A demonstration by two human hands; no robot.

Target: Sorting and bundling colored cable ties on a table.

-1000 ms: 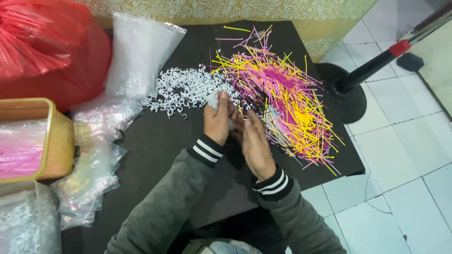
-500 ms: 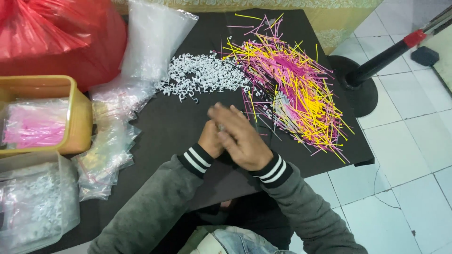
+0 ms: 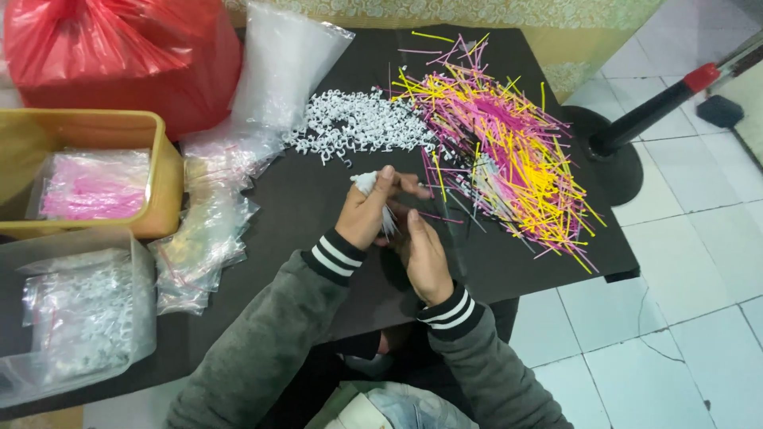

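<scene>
Left hand [image 3: 367, 213] grips a bunch of white clips [image 3: 367, 183]; right hand [image 3: 425, 253], half open, holds nothing visible. Large piles of loose clips [image 3: 358, 125] and coloured sticks [image 3: 501, 135] remain unsorted on the worktop [image 3: 302, 199].

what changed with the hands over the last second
Both hands drew back from the edge of the sticks pile toward the body. The left hand now holds a small white bunch, the right hand beside it. White clips and bags stayed put.
</scene>
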